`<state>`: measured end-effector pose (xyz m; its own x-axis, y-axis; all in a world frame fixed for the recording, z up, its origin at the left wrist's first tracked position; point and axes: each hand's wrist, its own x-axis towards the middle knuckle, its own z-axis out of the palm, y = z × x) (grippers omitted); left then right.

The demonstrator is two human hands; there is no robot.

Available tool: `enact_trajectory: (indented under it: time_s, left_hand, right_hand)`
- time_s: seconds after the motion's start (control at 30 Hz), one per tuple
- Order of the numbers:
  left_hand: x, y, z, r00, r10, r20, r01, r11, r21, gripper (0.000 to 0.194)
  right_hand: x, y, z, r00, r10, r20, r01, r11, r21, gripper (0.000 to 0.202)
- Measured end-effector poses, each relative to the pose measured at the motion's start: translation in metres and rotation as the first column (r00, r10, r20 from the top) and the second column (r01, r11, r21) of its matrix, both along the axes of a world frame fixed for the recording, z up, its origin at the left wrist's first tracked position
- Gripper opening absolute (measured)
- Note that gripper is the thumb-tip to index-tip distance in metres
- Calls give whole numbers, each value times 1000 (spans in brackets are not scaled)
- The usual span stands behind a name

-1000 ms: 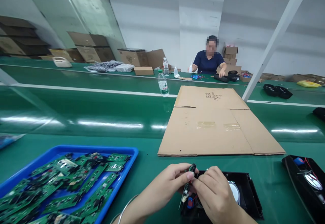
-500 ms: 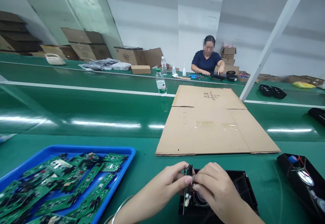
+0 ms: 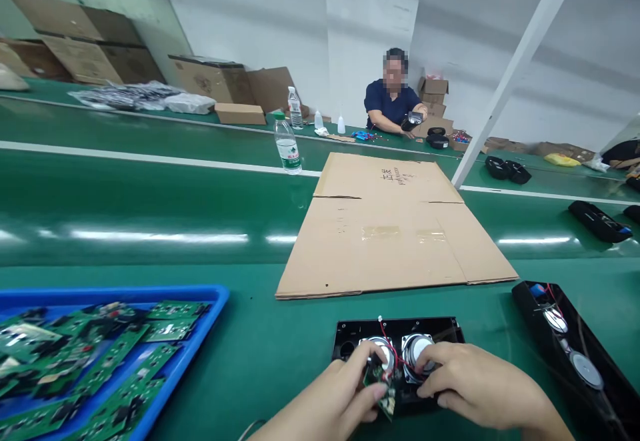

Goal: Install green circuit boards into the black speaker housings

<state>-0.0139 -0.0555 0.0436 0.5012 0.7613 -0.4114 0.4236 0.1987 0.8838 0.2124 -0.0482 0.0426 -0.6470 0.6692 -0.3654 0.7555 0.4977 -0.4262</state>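
My left hand [image 3: 357,387] grips a small green circuit board [image 3: 386,394], tilted above a black speaker housing [image 3: 357,329]. Two round speakers sit inside the housing; the left speaker [image 3: 385,351] is partly behind my left fingers. Bent and apart, the fingers of my right hand [image 3: 463,381] touch or hover at the right speaker [image 3: 416,347]. Red wires [image 3: 399,359] run between the speakers, close to both hands. One red wire ends in a small white connector [image 3: 381,319] at the housing's far edge.
A blue tray [image 3: 213,314] of circuit boards stands at left. Flattened cardboard [image 3: 390,254] lies beyond the housing. Another black housing [image 3: 575,354] with speakers is at right. Farther off are a water bottle [image 3: 288,147], a slanted white post [image 3: 515,74] and a co-worker [image 3: 393,97] handling a black object.
The board has tipped from upright and moved away from my right hand, which has shifted right to the right speaker. The housing now shows more fully. The view has swung right.
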Motion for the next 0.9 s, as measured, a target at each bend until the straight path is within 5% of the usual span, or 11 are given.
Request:
enact_trajectory:
  time_s: [0.13, 0.23, 0.37, 0.47, 0.7, 0.9]
  left_hand:
    - [1, 5, -7, 976, 198, -94, -196, 980, 33, 28]
    - [3, 8, -7, 960, 268, -81, -265, 963, 43, 30]
    - [9, 5, -8, 938, 338, -76, -332, 940, 72, 32]
    - [11, 2, -11, 931, 361, -51, -357, 931, 74, 33]
    - [14, 2, -14, 896, 443, 46, -442, 897, -31, 35]
    - [15, 2, -14, 895, 446, 30, -446, 895, 0, 36]
  right_hand:
    - [1, 5, -2, 997, -32, -77, 30, 999, -31, 13]
    - [-8, 7, -7, 954, -157, -254, 161, 987, -3, 20]
    - [-25, 9, -15, 706, -511, -490, 459, 857, -233, 15]
    - [-36, 10, -20, 618, -559, -553, 527, 816, -237, 16]
    - [-50, 9, -36, 825, -358, -436, 473, 860, 189, 22]
    - [-49, 9, -46, 863, -283, -419, 435, 838, 330, 25]
